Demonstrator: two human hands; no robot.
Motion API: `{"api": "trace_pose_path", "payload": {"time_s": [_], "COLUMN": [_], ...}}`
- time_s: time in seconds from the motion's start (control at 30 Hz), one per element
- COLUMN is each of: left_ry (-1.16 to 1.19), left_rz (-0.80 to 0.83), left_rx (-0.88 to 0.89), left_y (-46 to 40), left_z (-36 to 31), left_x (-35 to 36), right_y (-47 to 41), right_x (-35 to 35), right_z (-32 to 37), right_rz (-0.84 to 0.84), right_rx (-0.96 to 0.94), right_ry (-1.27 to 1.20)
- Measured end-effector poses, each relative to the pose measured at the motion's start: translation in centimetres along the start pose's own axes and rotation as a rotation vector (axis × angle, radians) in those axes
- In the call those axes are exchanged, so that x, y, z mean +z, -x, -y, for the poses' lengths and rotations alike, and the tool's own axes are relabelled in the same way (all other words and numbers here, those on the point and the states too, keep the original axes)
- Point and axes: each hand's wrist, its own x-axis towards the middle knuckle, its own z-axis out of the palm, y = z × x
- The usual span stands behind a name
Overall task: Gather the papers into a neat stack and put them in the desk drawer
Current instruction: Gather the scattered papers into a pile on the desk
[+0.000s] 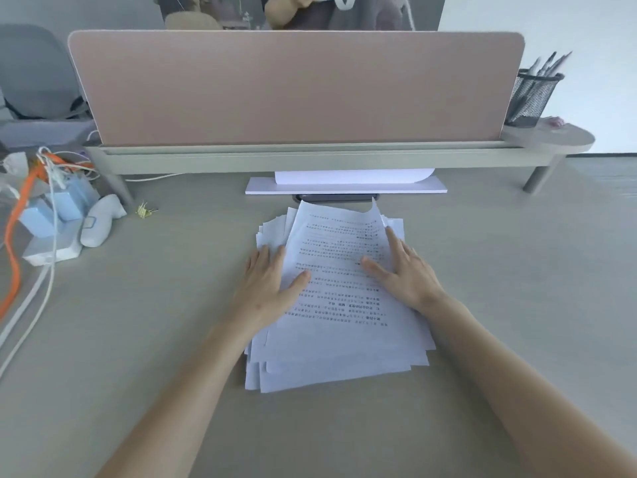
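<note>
Both hands [269,284] [403,270] flat, fingers released, on papers [337,343]; white board [344,188] just beyond.

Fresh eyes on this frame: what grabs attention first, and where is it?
The loose, fanned pile of white printed papers at desk centre, with the left hand and right hand resting flat on its two sides. Behind it stands a wide dusty-pink divider panel. An orange cable tangled with white cords sits far left, and a black mesh pen cup far right on a round shelf.
</note>
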Motion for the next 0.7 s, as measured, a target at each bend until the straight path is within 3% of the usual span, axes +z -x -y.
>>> {"api": "trace_pose_path", "payload": {"time_s": [0.1,0.2,0.43,0.57,0.63,0.7], "left_ry": [0.076,0.157,0.221,0.322,0.336,0.156], "left_rz": [0.005,0.009,0.028,0.008,-0.045,-0.181], "left_rx": [-0.009,-0.048,-0.044,-0.052,-0.088,-0.123], "left_y": [0.2,0.2,0.3,0.9,0.8,0.6], "left_z": [0.4,0.9,0.3,-0.2,0.0,0.5], "left_x": [0.0,-0.1,-0.2,-0.9,-1.0,-0.9], "right_y": [-0.1,-0.1,-0.9,-1.1,-0.8,-0.4], "right_x": [1.0,1.5,1.4,1.3,1.2,1.1], "right_z": [0.0,-1.0,-0.9,-1.1,-1.1,-0.8], "right_rz": [-0.143,-0.328,-0.281,-0.239,-0.233,-0.318], "right_rx": [0.0,0.106,-0.072,-0.074,-0.037,0.039], "right_ry": [-0.113,0.049,-0.039,-0.113,-0.16,-0.135]}}
